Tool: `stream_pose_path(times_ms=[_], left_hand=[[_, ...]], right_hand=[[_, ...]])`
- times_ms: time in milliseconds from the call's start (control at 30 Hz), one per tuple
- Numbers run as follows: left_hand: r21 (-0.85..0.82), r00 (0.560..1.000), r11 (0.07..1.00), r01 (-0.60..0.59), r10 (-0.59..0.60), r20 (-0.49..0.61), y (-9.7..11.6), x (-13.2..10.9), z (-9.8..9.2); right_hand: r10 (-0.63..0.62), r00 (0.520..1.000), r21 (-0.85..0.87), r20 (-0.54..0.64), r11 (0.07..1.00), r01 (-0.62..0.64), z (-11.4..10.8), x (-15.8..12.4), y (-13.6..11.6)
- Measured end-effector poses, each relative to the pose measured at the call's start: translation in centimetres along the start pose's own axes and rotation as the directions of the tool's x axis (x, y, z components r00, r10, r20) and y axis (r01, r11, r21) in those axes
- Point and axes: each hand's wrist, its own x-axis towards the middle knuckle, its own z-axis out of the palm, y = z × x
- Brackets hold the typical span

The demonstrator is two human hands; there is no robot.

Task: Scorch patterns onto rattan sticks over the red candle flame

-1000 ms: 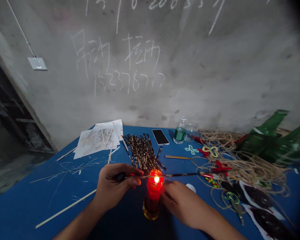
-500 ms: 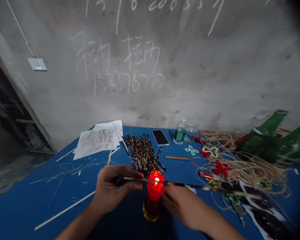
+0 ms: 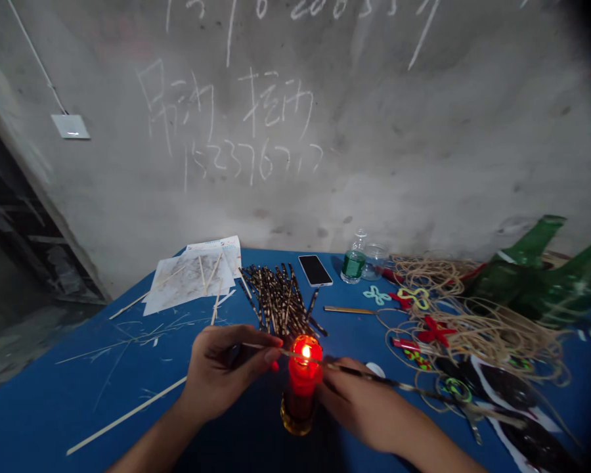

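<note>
A thin wooden stick (image 3: 381, 378) with dark scorched bands lies across both my hands, over a lit candle in a red glass holder (image 3: 303, 384). My left hand (image 3: 226, 371) pinches its pale end between thumb and fingers, left of the flame. On the other side of the candle, my right hand (image 3: 357, 401) grips the banded part, its fingertips partly hidden. The stick's far end points right and down over the table. Just behind the candle lies a heap of short, dark-banded sticks (image 3: 278, 299).
Papers (image 3: 187, 279) with pale sticks lie back left. A phone (image 3: 316, 270), a small bottle (image 3: 354, 263) and a glass jar (image 3: 374, 261) stand or lie at the back. Tangled cord (image 3: 502, 335), scissors (image 3: 470, 417) and green bottles (image 3: 526, 263) fill the right. A concrete wall (image 3: 398, 151) rises behind.
The stick's right end has tilted lower and the stick has shifted slightly at the flame. Both hands stay nearly in place, still holding it.
</note>
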Motion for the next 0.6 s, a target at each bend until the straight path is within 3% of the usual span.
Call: stream_pose_path(times_ms=[233, 600], left_hand=[[0.019, 0.999, 0.999, 0.042, -0.042, 0.002, -0.66, -0.42, 0.12], [0.203, 0.984, 0.963, -0.18, 0.175, 0.042, -0.12, 0.05, 0.07]], right_hand=[[0.0, 0.999, 0.11, 0.044, 0.994, -0.005, -0.11, 0.48, 0.12], [-0.02, 1.0, 0.052, 0.012, 0.998, 0.019, -0.17, 0.4, -0.09]])
